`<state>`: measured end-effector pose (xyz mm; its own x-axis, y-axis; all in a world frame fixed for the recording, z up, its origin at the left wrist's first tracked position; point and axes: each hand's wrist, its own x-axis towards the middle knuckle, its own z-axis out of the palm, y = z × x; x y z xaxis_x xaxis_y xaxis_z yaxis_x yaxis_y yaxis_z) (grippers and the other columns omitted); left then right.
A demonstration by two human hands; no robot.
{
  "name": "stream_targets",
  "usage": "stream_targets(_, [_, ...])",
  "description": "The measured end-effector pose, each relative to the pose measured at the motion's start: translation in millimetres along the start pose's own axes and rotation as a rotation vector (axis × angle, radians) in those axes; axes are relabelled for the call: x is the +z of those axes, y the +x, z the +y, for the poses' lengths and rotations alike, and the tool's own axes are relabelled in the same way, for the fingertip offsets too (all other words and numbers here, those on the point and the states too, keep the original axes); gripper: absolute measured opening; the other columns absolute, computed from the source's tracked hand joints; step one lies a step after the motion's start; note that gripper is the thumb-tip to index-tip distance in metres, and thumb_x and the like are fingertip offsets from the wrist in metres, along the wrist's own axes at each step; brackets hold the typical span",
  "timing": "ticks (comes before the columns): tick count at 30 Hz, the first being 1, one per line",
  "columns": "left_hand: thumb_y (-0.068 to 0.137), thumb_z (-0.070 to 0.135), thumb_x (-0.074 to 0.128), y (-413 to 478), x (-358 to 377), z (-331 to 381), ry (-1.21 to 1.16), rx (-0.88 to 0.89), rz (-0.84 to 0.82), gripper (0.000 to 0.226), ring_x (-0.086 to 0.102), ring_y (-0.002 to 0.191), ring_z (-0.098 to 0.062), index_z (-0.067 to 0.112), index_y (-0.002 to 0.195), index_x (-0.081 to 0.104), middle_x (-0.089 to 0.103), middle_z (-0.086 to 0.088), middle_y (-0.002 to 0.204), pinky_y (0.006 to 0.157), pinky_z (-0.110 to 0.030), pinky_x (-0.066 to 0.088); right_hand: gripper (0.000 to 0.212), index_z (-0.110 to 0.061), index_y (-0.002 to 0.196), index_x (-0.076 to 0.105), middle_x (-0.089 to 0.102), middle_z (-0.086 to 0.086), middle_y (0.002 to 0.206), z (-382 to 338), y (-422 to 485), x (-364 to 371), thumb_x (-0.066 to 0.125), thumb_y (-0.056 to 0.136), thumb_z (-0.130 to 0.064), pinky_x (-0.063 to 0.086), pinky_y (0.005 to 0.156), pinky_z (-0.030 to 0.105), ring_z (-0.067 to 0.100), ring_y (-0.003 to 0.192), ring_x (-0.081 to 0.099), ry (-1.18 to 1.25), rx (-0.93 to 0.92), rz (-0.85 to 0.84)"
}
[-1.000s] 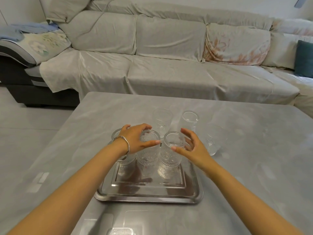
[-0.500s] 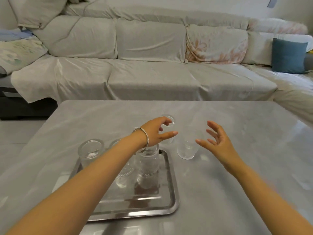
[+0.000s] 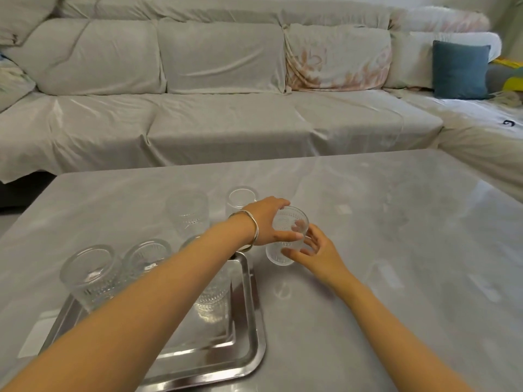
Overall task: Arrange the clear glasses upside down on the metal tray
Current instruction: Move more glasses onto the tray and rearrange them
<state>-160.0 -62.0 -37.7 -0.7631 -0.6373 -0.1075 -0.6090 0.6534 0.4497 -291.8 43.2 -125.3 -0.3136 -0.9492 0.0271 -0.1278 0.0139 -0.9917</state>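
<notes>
A metal tray lies at the near left of the table. Three ribbed clear glasses stand bottom-up along its far side: one at the left, one in the middle, and one mostly hidden by my left forearm. My left hand is closed around a clear glass just right of the tray's far corner, tilted off the table. My right hand touches that glass's lower side with spread fingers. Two more clear glasses stand on the table behind the tray.
The grey glossy table stretches to the right and far side. A covered grey sofa runs behind it, with a blue cushion at the far right.
My left hand left the glasses on the tray, reached right and took hold of the glass beside the tray. My right hand came in under it. The camera swung to the right.
</notes>
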Motion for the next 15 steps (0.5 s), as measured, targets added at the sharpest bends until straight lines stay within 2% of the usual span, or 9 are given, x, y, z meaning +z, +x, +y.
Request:
stream_targets(3, [0.068, 0.061, 0.063, 0, 0, 2, 0.059, 0.017, 0.027, 0.087, 0.046, 0.122, -0.026, 0.022, 0.139, 0.031, 0.044, -0.004, 0.138, 0.100, -0.037, 0.036, 0.066, -0.037, 0.122, 0.053, 0.065, -0.025, 0.114, 1, -1, 1, 0.083, 0.064, -0.031, 0.050, 0.078, 0.011, -0.006, 0.110, 0.059, -0.013, 0.002, 0.015])
stream_targets(6, [0.069, 0.058, 0.064, -4, 0, 3, 0.075, 0.049, 0.050, 0.086, 0.050, 0.117, -0.025, 0.020, 0.138, 0.032, 0.047, -0.005, 0.135, 0.098, -0.035, 0.038, 0.066, -0.032, 0.125, 0.051, 0.061, -0.020, 0.120, -3, -6, 2, 0.083, 0.068, -0.024, 0.049, 0.078, 0.009, -0.004, 0.113, 0.057, -0.038, -0.004, 0.028])
stream_targets(8, [0.069, 0.057, 0.065, -12, -2, 2, 0.019, 0.066, 0.076, 0.083, 0.051, 0.115, -0.023, 0.020, 0.137, 0.034, 0.048, -0.003, 0.134, 0.097, -0.033, 0.038, 0.065, -0.032, 0.125, 0.051, 0.060, -0.018, 0.122, -9, -13, 2, 0.082, 0.070, -0.023, 0.050, 0.081, 0.011, -0.004, 0.112, 0.058, -0.053, -0.009, 0.031])
stream_targets(10, [0.070, 0.054, 0.066, -24, -6, 0, -0.121, 0.072, 0.098, 0.080, 0.053, 0.111, -0.021, 0.020, 0.136, 0.037, 0.050, -0.001, 0.132, 0.097, -0.031, 0.042, 0.064, -0.028, 0.127, 0.051, 0.061, -0.012, 0.124, -20, -22, 1, 0.081, 0.071, -0.027, 0.052, 0.088, 0.020, 0.003, 0.112, 0.059, -0.062, -0.018, 0.020])
stream_targets(12, [0.070, 0.051, 0.067, -40, -15, -1, -0.307, 0.080, 0.125, 0.077, 0.059, 0.097, -0.014, 0.019, 0.135, 0.040, 0.053, 0.001, 0.128, 0.083, -0.027, 0.052, 0.061, -0.028, 0.125, 0.054, 0.063, -0.007, 0.123, -35, -31, 1, 0.081, 0.070, -0.031, 0.053, 0.086, 0.022, 0.006, 0.109, 0.062, -0.052, -0.026, -0.004])
stream_targets(14, [0.072, 0.046, 0.067, -57, -26, -1, -0.468, 0.099, 0.155, 0.071, 0.061, 0.083, -0.009, 0.019, 0.133, 0.043, 0.054, 0.005, 0.121, 0.062, -0.018, 0.053, 0.055, -0.032, 0.117, 0.058, 0.067, -0.009, 0.115, -52, -41, 3, 0.081, 0.068, -0.036, 0.053, 0.077, 0.018, 0.005, 0.101, 0.066, -0.010, -0.027, -0.035])
stream_targets(15, [0.074, 0.043, 0.067, -66, -32, -2, -0.548, 0.103, 0.169, 0.067, 0.062, 0.082, -0.009, 0.019, 0.132, 0.044, 0.054, 0.005, 0.119, 0.057, -0.017, 0.052, 0.051, -0.034, 0.115, 0.059, 0.069, -0.010, 0.110, -61, -45, 6, 0.080, 0.068, -0.038, 0.053, 0.075, 0.018, 0.005, 0.098, 0.067, 0.002, -0.025, -0.051])
